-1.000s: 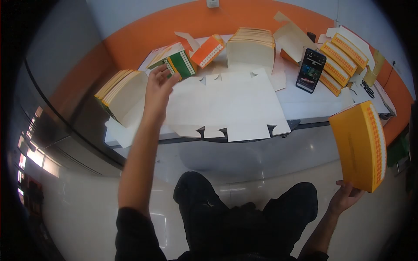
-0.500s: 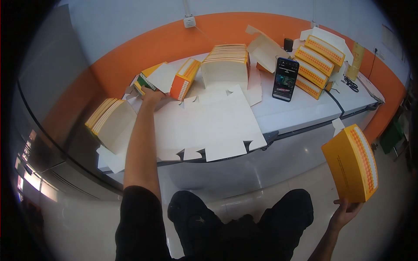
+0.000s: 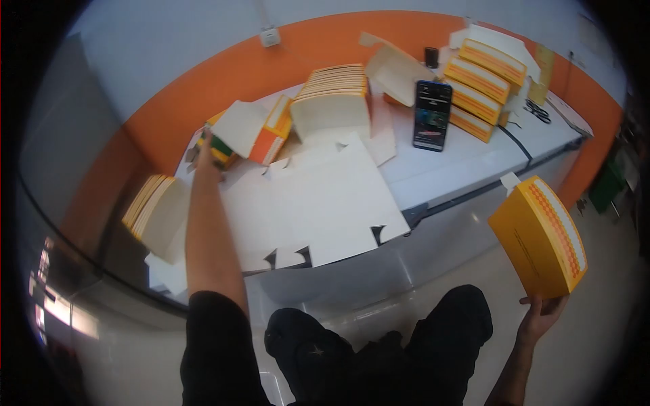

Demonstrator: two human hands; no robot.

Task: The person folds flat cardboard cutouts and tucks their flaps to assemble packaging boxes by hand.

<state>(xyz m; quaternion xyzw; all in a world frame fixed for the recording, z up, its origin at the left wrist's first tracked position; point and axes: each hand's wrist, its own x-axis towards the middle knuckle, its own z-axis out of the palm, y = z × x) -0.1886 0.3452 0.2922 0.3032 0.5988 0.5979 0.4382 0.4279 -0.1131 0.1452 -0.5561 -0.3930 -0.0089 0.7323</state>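
My right hand [image 3: 544,317] grips the lower end of a yellow carton [image 3: 531,240] with orange dots and a white strip, held upright in front of the table edge. A small white flap stands out at its top. My left hand [image 3: 206,159] reaches to the far left of the table, against a green-and-yellow carton [image 3: 220,150]. Motion smears its fingers, so their grip is unclear. Beside that carton lies an open orange-and-yellow carton [image 3: 270,143] with a white flap [image 3: 238,125]. Flat white cardboard sheets [image 3: 311,203] cover the table nearest me.
Nested open cartons [image 3: 332,111] stand at the back, and another nested group [image 3: 159,216] sits at the left edge. A phone [image 3: 432,116] leans upright before stacked yellow cartons [image 3: 477,88]. Scissors [image 3: 537,111] lie at the right, near a dark cable [image 3: 518,145].
My left hand has shifted left along the green-and-yellow carton. My right hand still holds the yellow carton at nearly the same height. The whole view has turned slightly.
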